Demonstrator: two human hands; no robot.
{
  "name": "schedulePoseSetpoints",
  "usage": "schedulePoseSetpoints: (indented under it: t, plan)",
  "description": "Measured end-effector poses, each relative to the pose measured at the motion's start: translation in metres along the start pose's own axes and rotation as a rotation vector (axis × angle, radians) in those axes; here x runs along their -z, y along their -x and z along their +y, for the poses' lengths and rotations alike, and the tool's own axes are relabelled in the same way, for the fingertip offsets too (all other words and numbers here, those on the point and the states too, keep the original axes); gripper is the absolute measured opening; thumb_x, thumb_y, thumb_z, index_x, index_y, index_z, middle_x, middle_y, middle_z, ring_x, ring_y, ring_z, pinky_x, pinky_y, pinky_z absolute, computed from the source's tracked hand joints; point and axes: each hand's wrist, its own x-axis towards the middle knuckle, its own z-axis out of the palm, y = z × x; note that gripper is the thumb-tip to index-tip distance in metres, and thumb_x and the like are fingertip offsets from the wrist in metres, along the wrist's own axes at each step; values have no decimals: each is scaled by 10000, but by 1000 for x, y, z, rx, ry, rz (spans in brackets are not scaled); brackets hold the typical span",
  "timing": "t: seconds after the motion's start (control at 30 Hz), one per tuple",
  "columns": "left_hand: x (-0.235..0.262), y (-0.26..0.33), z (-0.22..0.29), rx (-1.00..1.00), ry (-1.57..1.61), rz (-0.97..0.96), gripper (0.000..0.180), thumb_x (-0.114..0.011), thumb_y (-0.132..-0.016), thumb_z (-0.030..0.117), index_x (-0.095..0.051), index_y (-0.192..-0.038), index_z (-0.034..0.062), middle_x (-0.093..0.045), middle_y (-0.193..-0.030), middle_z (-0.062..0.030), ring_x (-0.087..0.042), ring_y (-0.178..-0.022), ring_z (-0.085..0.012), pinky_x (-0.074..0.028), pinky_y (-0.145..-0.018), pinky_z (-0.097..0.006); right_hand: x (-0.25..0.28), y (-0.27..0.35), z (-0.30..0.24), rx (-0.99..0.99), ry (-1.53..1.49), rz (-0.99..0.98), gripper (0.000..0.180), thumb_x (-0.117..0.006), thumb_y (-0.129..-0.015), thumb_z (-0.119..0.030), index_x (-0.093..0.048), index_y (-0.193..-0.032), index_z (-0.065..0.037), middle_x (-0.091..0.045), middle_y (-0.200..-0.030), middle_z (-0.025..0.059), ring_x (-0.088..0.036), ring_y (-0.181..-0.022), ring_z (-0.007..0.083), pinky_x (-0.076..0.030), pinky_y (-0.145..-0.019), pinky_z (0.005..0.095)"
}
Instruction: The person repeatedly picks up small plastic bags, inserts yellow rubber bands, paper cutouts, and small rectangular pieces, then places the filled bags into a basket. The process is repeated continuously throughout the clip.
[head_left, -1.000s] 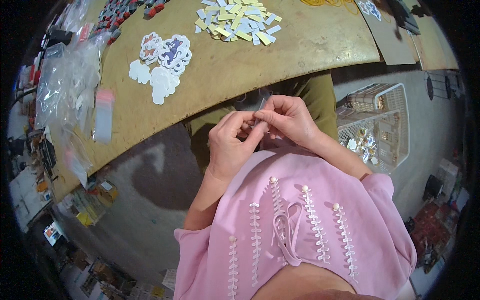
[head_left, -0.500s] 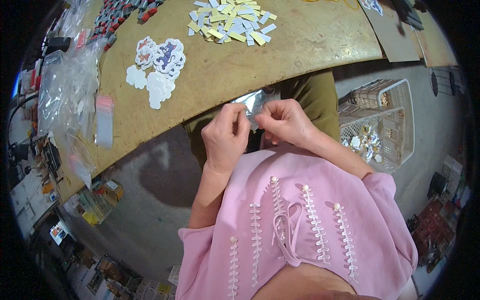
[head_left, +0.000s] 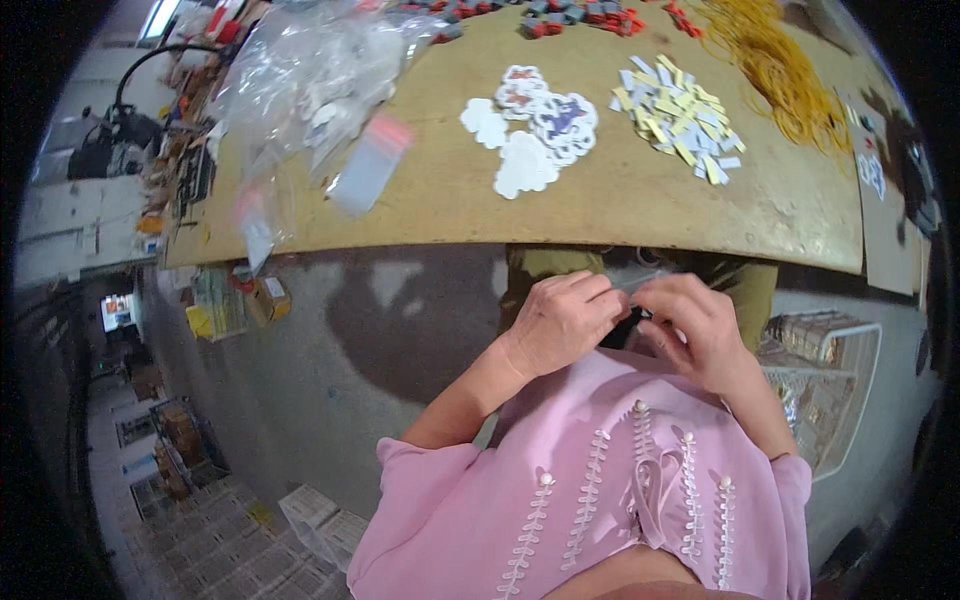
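In front of my lap, below the table's near edge, both hands are close together on a small shiny plastic bag (head_left: pixel 652 287). My left hand (head_left: pixel 568 322) is closed, its thumb and fingertips pinching the bag's near edge. My right hand (head_left: pixel 695 325) has curled fingers that also grip the bag close to the left fingertips. Most of the bag is hidden behind the hands, and its contents cannot be made out. On the table (head_left: pixel 430 215) beyond lie a pile of die-cut stickers (head_left: pixel 560 125), some showing white backs, and a heap of small yellow and pale-blue strips (head_left: pixel 685 115).
Large clear plastic bags (head_left: pixel 300 90) and a stack of red-topped zip bags (head_left: pixel 370 165) lie at the table's left. Grey-and-red parts (head_left: pixel 585 20) and yellow rubber bands (head_left: pixel 780 70) lie farther back. A white basket (head_left: pixel 850 400) stands on the floor at right.
The view has swung left, so table and hands appear farther right. My hands still hold the bag; its silvery face shows less, and my right fingers have shifted along its edge.
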Motion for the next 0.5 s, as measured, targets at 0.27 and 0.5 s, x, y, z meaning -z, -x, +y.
schedulePoseSetpoints:
  t: [0.27, 0.5]
  plan:
    - [31, 10, -9, -51, 40, -90, 133, -794, -886, 171, -691, -866, 89, -618, -785, -54, -658, -743, -253, -547, -663, -390, -4, -16, 8, -21, 59, -390, 167, -749, -891, -38, -674, -1039, -57, -679, -1034, 103, -674, -928, 336, -564, -802, 432]
    - [37, 9, -14, -105, 6, -215, 150, -825, -865, 183, -705, -859, 93, -630, -785, -58, -659, -736, -266, -555, -662, -394, -18, 0, 16, -171, -209, -368, 126, -748, -918, -17, -697, -1032, -33, -670, -942, 122, -666, -883, 354, -547, -785, 433]
